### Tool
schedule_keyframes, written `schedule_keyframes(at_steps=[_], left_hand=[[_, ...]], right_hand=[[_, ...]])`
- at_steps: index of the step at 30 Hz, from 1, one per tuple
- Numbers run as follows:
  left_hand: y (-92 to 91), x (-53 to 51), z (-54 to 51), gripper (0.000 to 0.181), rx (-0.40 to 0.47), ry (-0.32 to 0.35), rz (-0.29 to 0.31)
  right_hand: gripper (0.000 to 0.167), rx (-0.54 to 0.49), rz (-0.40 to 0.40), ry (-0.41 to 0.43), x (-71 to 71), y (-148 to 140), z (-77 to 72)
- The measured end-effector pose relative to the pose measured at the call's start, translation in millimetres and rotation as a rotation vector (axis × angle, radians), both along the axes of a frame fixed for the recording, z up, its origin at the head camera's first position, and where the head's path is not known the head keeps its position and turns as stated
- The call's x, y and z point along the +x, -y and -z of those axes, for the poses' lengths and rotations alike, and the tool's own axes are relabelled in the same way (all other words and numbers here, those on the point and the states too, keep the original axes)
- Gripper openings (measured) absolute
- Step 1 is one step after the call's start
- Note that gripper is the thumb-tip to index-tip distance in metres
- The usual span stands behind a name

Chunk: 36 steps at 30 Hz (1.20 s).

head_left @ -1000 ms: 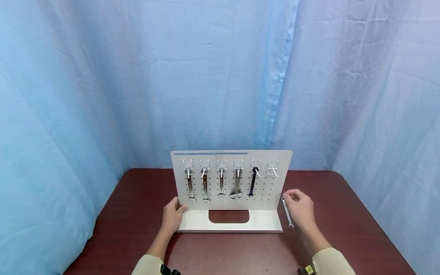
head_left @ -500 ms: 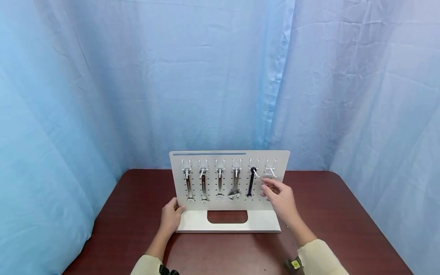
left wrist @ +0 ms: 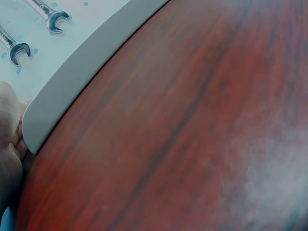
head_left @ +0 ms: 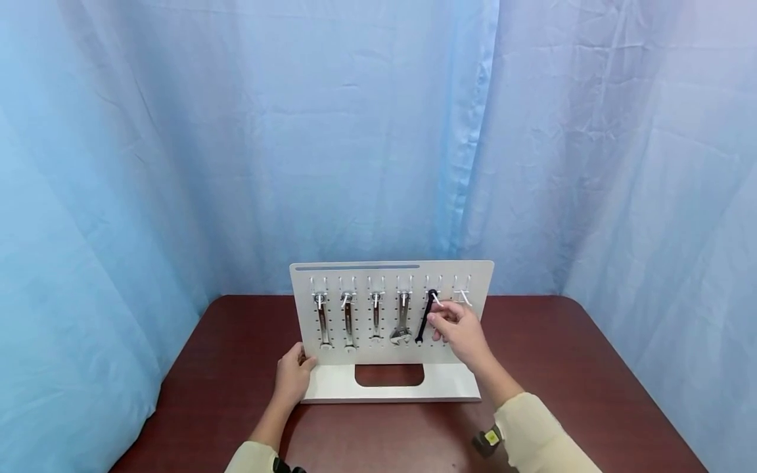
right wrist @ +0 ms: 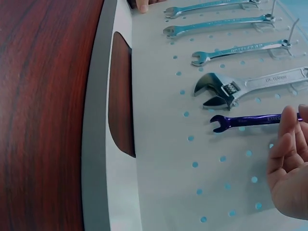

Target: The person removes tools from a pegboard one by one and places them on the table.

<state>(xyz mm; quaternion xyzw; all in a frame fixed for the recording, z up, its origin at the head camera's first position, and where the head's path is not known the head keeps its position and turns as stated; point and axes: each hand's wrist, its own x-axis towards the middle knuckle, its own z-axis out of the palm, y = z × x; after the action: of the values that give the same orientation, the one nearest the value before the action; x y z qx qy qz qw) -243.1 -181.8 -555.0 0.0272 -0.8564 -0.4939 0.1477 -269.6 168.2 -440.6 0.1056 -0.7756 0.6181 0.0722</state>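
Note:
A white pegboard stand (head_left: 461, 383) stands upright on the table. My left hand (head_left: 292, 376) grips its lower left edge, thumb in front and fingers partly hidden behind. At the board's right side, my right hand (head_left: 463, 334) pinches the shaft of a dark combination wrench (head_left: 423, 322), just below the hook through its ring end. In the right wrist view the wrench's open end (right wrist: 221, 123) points toward the base, and the fingertips (right wrist: 287, 118) meet the shaft. Left of it hangs a silver adjustable wrench (head_left: 402, 323).
Three silver combination wrenches hang on the left hooks, the nearest to the middle being one wrench (head_left: 376, 318). The rightmost hook (head_left: 464, 297) holds nothing. Dark red tabletop (head_left: 378, 433) surrounds the stand, with blue curtains (head_left: 355, 131) behind and at both sides.
My right hand has moved left from the silver wrench on the table to the dark wrench, which now hangs tilted further. The silver wrench is out of sight. My left hand stays put.

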Motion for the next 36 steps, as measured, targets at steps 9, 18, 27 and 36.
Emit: schedule_keyframes(at_steps=[9, 18, 27, 36], left_hand=[[0.0, -0.3, -1.3, 0.017, -0.018, 0.007, 0.000], [0.5, 0.0, -1.8, 0.014, -0.008, -0.001, 0.002], [1.3, 0.5, -0.7, 0.015, -0.015, -0.015, 0.009], [1.1, -0.1, -0.2, 0.016, -0.007, -0.025, 0.008]], right_hand=[[0.017, 0.056, 0.005, 0.000, 2.5, 7, 1.5], [0.012, 0.078, 0.104, -0.059, 12.6, 4, 1.8], [0.015, -0.003, 0.076, 0.005, 28.9, 2, 1.2], [0.021, -0.044, 0.062, 0.042, 43.3, -3, -2.1]])
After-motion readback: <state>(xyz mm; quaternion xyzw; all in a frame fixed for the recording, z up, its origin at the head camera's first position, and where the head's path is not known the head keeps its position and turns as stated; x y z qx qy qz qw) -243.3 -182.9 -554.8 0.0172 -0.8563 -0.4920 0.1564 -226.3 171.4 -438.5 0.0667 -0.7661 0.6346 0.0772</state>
